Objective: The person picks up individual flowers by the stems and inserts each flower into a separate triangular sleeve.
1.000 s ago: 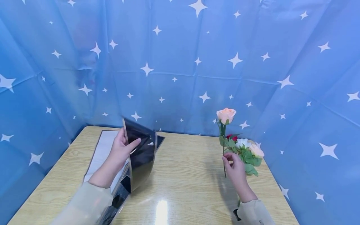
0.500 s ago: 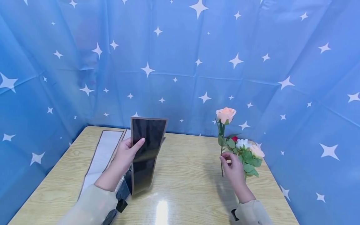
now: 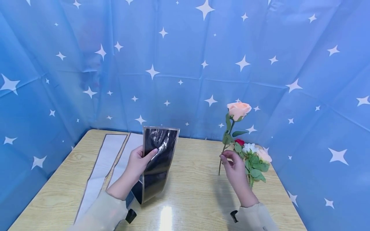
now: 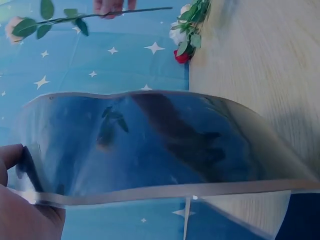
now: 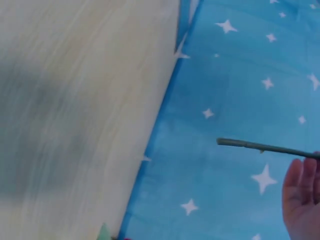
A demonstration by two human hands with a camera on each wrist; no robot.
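A glossy black wrapping sheet (image 3: 159, 160) with a pale brown border is held up by my left hand (image 3: 141, 162), thumb on its front. In the left wrist view the sheet (image 4: 150, 145) bows outward and mirrors a flower and an arm. My right hand (image 3: 235, 166) pinches the green stem of a peach artificial rose (image 3: 238, 110), bloom up and leaning right, above the table. The bare stem end (image 5: 245, 143) sticks out past the fingers in the right wrist view. Just beyond that hand lie a red rose (image 3: 239, 141), a white flower (image 3: 249, 147) and another peach rose (image 3: 264, 155).
Two long white sheets with dark borders, one the left sheet (image 3: 101, 163), lie on the left of the wooden table (image 3: 190, 192). Green leaves (image 3: 255, 166) spread at the right edge. A blue star-printed curtain (image 3: 185, 64) stands behind the table.
My left hand has moved right with the black sheet, which now faces me more and uncovers a second white sheet. The rose in my right hand has tilted, its bloom going right and up.
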